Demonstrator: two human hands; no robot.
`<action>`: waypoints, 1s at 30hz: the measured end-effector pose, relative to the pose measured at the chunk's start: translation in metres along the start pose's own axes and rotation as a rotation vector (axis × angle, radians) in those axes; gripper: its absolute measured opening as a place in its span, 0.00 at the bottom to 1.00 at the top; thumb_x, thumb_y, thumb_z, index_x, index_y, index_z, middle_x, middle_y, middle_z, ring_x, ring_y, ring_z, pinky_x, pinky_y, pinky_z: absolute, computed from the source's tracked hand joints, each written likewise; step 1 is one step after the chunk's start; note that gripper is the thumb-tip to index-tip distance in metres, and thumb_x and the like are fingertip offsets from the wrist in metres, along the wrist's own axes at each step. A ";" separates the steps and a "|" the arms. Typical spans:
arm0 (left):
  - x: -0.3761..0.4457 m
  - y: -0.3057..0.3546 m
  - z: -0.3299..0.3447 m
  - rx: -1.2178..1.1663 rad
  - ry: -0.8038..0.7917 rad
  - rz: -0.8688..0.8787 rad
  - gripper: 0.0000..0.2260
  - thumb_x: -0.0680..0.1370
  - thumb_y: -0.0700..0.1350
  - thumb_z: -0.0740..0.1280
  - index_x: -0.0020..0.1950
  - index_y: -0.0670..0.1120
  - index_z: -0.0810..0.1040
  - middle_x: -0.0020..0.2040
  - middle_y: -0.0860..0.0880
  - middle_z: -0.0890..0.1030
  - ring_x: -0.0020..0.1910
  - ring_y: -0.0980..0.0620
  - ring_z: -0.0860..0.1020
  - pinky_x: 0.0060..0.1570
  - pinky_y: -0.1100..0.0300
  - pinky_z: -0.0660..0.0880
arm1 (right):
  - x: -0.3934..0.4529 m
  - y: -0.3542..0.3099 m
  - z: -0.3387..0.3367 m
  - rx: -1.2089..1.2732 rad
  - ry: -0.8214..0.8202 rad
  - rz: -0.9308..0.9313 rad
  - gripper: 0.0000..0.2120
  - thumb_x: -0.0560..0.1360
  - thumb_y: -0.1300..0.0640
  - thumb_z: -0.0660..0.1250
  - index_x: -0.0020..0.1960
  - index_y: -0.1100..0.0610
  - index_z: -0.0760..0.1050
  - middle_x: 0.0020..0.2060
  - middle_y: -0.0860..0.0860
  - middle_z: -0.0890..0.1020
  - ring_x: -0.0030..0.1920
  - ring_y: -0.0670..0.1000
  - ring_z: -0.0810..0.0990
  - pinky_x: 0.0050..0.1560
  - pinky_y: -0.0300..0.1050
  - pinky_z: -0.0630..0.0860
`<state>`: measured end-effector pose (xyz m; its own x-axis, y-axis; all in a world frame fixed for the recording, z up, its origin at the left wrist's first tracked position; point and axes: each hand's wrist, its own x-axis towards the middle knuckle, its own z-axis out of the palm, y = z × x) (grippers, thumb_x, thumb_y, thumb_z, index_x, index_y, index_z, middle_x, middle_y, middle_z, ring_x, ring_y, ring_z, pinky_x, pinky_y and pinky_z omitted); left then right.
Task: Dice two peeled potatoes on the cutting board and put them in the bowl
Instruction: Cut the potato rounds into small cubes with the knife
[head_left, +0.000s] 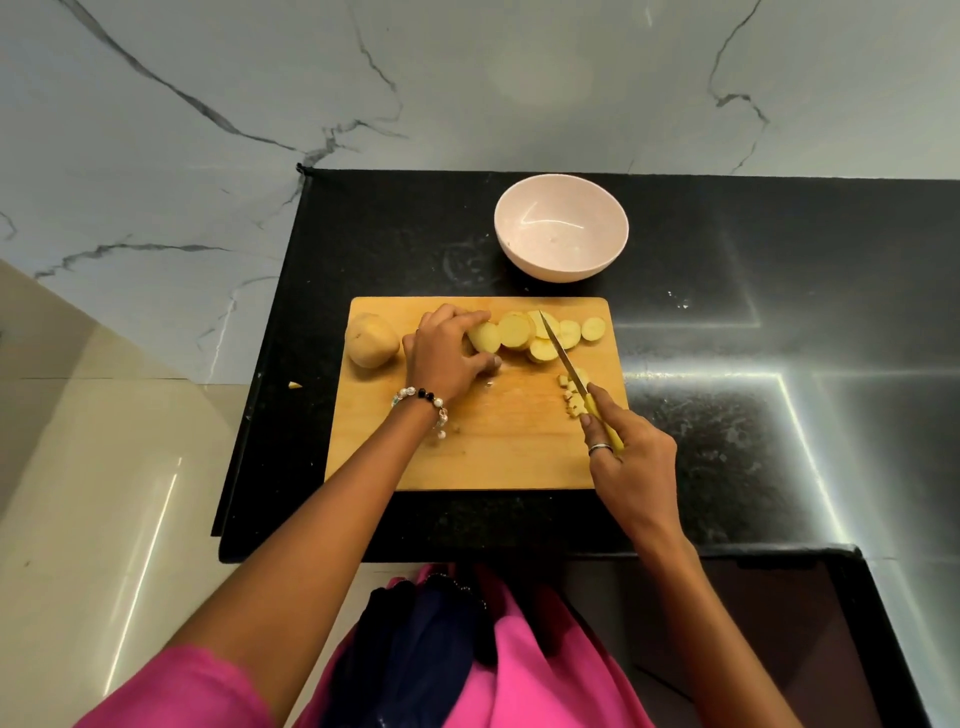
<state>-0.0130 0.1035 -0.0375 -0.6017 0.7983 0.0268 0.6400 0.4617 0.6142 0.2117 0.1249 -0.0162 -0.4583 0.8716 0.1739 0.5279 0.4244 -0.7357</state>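
A wooden cutting board (467, 447) lies on the black counter. A whole peeled potato (371, 340) sits at the board's far left corner. Several round potato slices (540, 332) lie in a row along the far edge. My left hand (447, 353) curls its fingers round the leftmost slice (484, 336). My right hand (631, 457) grips a yellow-handled knife (563, 358), its blade pointing away over the slices. A small heap of diced potato (574, 395) lies beside the blade. The pale pink bowl (561, 270) stands empty just behind the board.
A small potato scrap (294, 385) lies on the counter left of the board. The black counter (753, 415) stretches to the right. A marble wall rises behind it, and the counter's left edge drops to a tiled floor.
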 end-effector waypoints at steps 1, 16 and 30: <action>0.000 0.000 -0.001 -0.034 0.010 -0.005 0.25 0.67 0.52 0.76 0.63 0.53 0.77 0.57 0.52 0.76 0.57 0.51 0.72 0.55 0.49 0.71 | 0.000 0.000 0.001 0.003 0.000 0.003 0.19 0.76 0.62 0.67 0.66 0.56 0.73 0.45 0.56 0.83 0.43 0.55 0.79 0.46 0.52 0.76; -0.077 -0.009 -0.016 -0.068 -0.065 -0.048 0.30 0.67 0.40 0.76 0.68 0.47 0.73 0.58 0.47 0.77 0.56 0.48 0.73 0.59 0.60 0.70 | -0.026 -0.014 0.024 0.044 -0.109 -0.042 0.18 0.77 0.62 0.65 0.67 0.61 0.73 0.41 0.53 0.82 0.36 0.46 0.75 0.37 0.31 0.68; -0.090 -0.014 -0.010 -0.122 0.017 -0.013 0.32 0.66 0.44 0.78 0.68 0.46 0.73 0.59 0.48 0.79 0.58 0.49 0.72 0.52 0.72 0.59 | -0.065 -0.027 0.052 -0.128 -0.188 -0.053 0.22 0.76 0.58 0.58 0.68 0.66 0.70 0.37 0.58 0.80 0.33 0.58 0.77 0.30 0.52 0.73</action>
<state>0.0279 0.0214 -0.0406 -0.6186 0.7851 0.0309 0.5693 0.4208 0.7063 0.1898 0.0444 -0.0410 -0.6066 0.7914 0.0763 0.5804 0.5063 -0.6378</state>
